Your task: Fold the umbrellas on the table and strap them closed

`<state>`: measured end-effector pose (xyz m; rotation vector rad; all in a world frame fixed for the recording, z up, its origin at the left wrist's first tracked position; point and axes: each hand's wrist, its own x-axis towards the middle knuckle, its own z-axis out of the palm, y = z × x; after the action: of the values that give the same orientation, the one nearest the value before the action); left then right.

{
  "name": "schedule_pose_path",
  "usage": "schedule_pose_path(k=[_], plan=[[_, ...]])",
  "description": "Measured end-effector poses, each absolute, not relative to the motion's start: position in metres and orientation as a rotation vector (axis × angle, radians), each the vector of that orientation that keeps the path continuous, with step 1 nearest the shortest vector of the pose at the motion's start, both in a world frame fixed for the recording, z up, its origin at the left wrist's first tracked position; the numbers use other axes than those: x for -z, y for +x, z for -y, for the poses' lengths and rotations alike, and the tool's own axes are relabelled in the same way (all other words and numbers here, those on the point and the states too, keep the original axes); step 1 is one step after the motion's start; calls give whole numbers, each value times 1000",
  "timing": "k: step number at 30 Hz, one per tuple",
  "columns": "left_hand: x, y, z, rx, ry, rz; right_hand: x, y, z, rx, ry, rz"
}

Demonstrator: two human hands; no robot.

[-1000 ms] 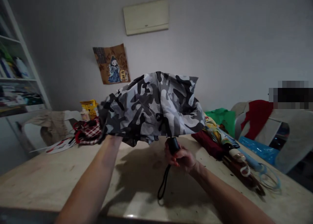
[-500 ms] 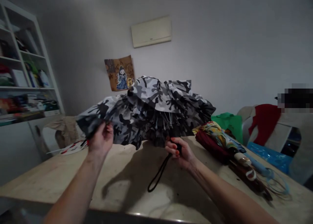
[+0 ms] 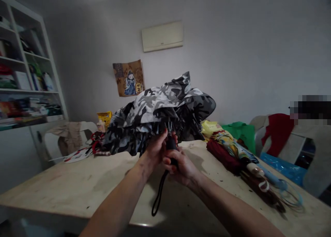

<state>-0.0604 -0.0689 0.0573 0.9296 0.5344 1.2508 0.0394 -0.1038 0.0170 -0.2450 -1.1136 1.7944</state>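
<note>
A grey, black and white camouflage umbrella is held out over the table, its canopy partly folded and loosely bunched, pointing away from me. My right hand is wrapped round its black handle, from which a black wrist loop hangs. Just above it, my left hand closes round the top of the handle and the base of the shaft, below the metal ribs. Part of the shaft and ribs is hidden by the canopy and my fingers.
On the right of the table lie folded umbrellas, one dark red and one with a colourful print. A white hand fan lies at left. Behind are chairs, a green bag and a shelf.
My left hand has let go of the canopy edge at left and moved right to the shaft by the handle. The canopy has drawn in narrower. My right hand keeps its grip.
</note>
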Motion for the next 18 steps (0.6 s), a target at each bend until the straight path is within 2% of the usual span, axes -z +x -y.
schedule_pose_path(k=[6,13,18], plan=[[-69,-55,70,-1187,883,-442,-28,42,102,-1924,-136,1038],[-108,-50,42,-1319,894,-399,-43,39,101,-1711,-316,1093],[-138,-51,39,-1345,932,-302,-55,36,111,-1715,-295,1100]])
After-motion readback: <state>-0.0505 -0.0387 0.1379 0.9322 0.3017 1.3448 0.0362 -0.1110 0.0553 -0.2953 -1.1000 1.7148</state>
